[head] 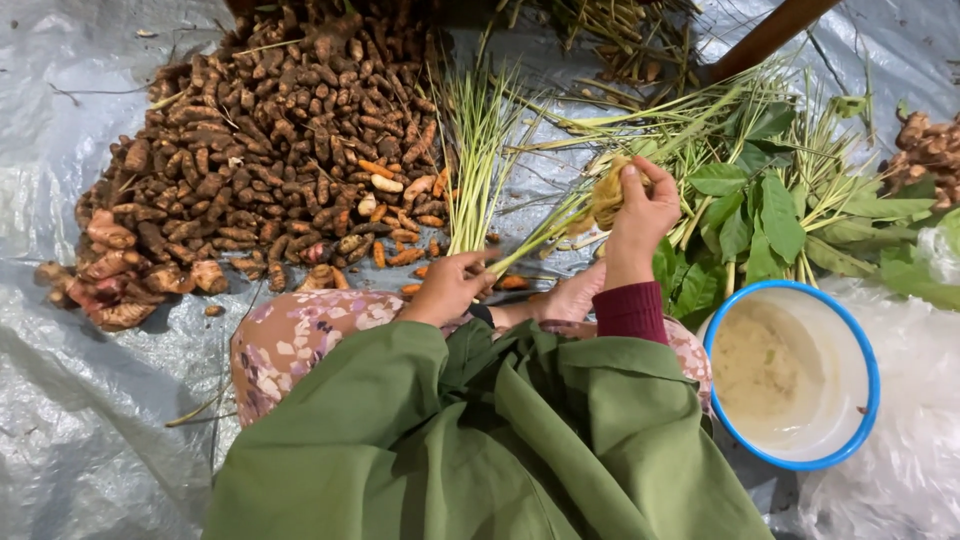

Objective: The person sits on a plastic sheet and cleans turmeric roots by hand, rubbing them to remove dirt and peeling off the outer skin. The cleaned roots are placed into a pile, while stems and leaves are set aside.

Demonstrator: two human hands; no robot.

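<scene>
R hand (640, 205) pinches stalk (560, 222) (lemongrass).

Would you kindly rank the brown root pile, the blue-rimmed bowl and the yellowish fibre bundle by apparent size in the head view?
1. Brown root pile, largest by far.
2. Blue-rimmed bowl, though it lies nearer the camera.
3. Yellowish fibre bundle, pinched in the right hand.

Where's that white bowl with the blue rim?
In the head view the white bowl sits at lower right on the grey plastic sheet, just below the green leaves and beside the person's right knee.
</scene>
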